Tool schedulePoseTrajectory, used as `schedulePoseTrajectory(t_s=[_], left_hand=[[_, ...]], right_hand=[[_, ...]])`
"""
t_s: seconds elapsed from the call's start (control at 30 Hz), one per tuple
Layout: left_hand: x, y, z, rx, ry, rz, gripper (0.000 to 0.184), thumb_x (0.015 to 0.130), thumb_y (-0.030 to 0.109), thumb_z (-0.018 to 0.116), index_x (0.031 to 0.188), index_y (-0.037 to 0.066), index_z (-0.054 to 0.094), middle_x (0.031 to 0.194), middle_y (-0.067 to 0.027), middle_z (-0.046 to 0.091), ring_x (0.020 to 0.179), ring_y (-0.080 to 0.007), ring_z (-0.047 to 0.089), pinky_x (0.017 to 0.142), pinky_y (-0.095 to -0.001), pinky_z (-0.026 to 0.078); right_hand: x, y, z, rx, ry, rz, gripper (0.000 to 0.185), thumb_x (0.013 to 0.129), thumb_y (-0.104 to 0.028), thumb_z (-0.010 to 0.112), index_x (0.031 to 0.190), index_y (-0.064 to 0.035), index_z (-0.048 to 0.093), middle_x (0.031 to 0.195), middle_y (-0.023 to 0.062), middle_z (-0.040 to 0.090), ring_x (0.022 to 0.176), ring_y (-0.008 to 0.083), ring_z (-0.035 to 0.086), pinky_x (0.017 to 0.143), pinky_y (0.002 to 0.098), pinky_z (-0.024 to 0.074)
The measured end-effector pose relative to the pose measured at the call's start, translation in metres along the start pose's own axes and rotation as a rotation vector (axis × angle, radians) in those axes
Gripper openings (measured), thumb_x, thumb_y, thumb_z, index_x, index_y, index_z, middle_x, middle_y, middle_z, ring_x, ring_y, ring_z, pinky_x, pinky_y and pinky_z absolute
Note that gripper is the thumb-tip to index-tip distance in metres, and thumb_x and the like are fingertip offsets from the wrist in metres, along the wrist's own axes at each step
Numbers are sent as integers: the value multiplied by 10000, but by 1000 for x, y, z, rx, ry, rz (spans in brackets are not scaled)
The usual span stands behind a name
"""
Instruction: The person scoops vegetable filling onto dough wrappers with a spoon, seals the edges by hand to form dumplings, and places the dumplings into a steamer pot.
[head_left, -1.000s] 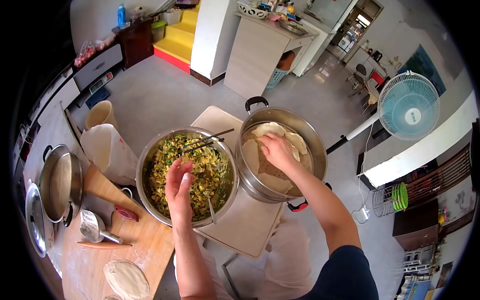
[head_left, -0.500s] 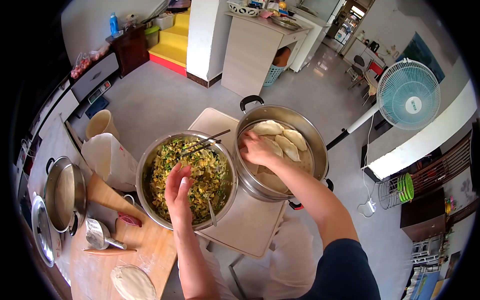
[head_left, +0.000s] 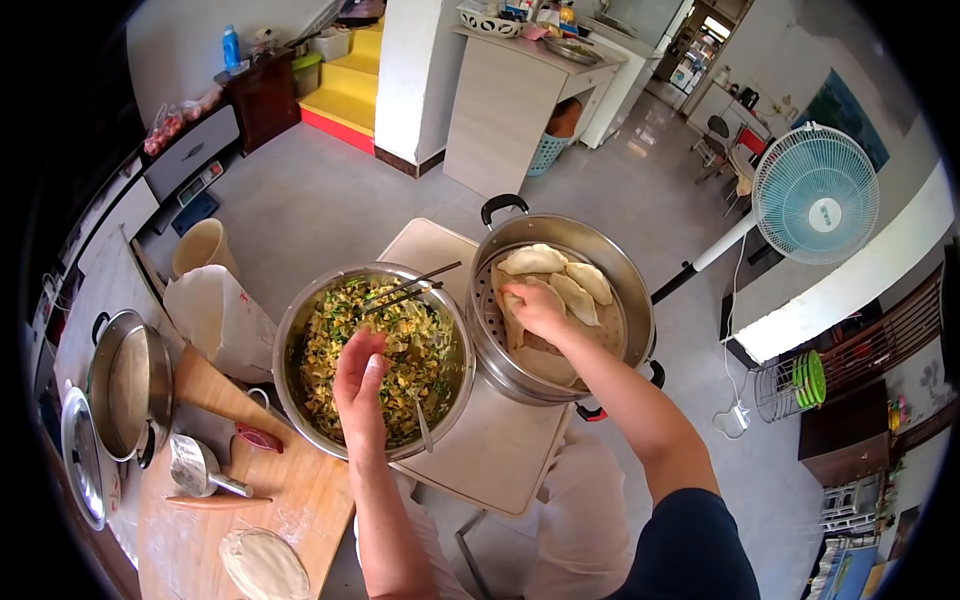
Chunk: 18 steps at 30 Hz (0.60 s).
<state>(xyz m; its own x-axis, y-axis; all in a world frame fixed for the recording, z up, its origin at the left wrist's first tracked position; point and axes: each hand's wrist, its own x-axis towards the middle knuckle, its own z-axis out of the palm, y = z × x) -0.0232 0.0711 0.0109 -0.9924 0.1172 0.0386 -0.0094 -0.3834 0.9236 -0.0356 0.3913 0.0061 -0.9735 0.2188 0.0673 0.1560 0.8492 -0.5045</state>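
Observation:
My right hand is inside the steel steamer pot, fingers pinched on the edge of the beige steamer cloth. The cloth is partly raised at the left, where the perforated steamer plate shows. Several large, pale stuffed dumplings lie at the back and right of the pot; my hand hides part of that area. My left hand hovers above the steel mixing bowl, fingers loosely extended and nothing in them. Chopped yellow-and-green filling fills the bowl, with chopsticks and a spoon in it.
On the wooden board at left lie a rolled dough round, a metal scoop, a rolling pin and a red-handled knife. Another pot stands further left. A fan stands at right.
My right hand has moved slightly right and up inside the steamer. The cloth's left edge has come up with it, baring the plate's holes. My left hand has stayed nearly still.

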Motion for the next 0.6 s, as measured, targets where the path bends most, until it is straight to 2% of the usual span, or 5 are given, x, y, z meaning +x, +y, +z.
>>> schedulePoseTrajectory(t_s=[0.17, 0.2, 0.27, 0.47, 0.6], left_hand=[[-2, -2, 26, 204, -51, 156, 304, 945, 63, 590, 1241, 0, 611, 1206, -98, 655, 1120, -166, 600, 1000, -306, 457], [-4, 7, 39, 282, -82, 130, 296, 918, 58, 613, 1212, 44, 640, 1169, -110, 667, 1119, -201, 602, 994, -331, 461], [2, 18, 63, 743, -183, 443, 281, 860, 54, 654, 1138, 81, 680, 1103, -102, 677, 1072, -245, 599, 963, -368, 467], [52, -5, 131, 1363, -571, 739, 298, 789, 46, 630, 1040, 170, 732, 970, -39, 685, 1011, -244, 565, 942, -389, 431], [61, -18, 163, 1780, -762, 591, 277, 813, 82, 589, 1012, 193, 747, 955, -46, 691, 1052, -251, 556, 1013, -440, 360]], right_hand=[[-2, 2, -1, 38, -41, -29, 403, 799, -86, 519, 1162, -92, 694, 1051, 210, 686, 1000, 362, 644, 900, 421, 498], [-1, 5, 1, 44, -29, -46, 406, 795, -85, 521, 1162, -92, 694, 1053, 210, 686, 1002, 362, 644, 902, 422, 497], [-2, 12, 4, 58, -8, -73, 411, 787, -83, 525, 1162, -91, 693, 1056, 211, 685, 1008, 362, 643, 907, 423, 494], [2, 21, 5, 125, -17, -39, 412, 767, -70, 542, 1148, -89, 699, 1076, 212, 683, 1037, 364, 637, 928, 422, 484], [0, 19, -2, 133, -45, 11, 430, 756, -23, 537, 1147, -93, 701, 1088, 210, 681, 1058, 357, 634, 933, 419, 483]])
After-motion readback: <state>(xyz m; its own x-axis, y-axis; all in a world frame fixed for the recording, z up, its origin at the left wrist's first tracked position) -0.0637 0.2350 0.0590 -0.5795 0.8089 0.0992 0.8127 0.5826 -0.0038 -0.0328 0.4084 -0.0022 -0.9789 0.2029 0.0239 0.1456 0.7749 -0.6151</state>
